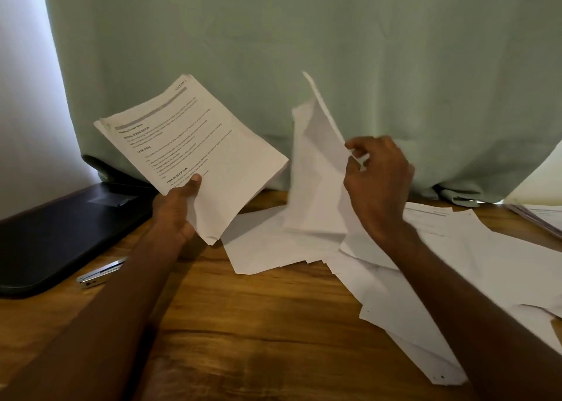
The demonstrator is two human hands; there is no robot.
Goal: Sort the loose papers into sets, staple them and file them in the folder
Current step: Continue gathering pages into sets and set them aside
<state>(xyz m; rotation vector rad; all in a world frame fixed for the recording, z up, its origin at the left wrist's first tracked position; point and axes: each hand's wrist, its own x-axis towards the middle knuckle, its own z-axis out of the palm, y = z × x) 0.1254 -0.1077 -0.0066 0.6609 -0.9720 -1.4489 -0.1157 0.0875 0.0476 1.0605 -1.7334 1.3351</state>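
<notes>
Sorting underway, nothing stapled or filed that we see. Left hand (176,209) grips a set (194,145); right hand (377,181) pinches a lifted sheet (316,169). Loose papers (425,267) lie below right fingers; stapler (97,274) and folder (60,233) left of left fingers.

One head cam only, wide-angle, worn by the person seated at the desk (273,324). Looks forward and down across its near edge toward the curtain (304,51) at the far edge. Close range, both forearms fill the lower frame. No second view.
</notes>
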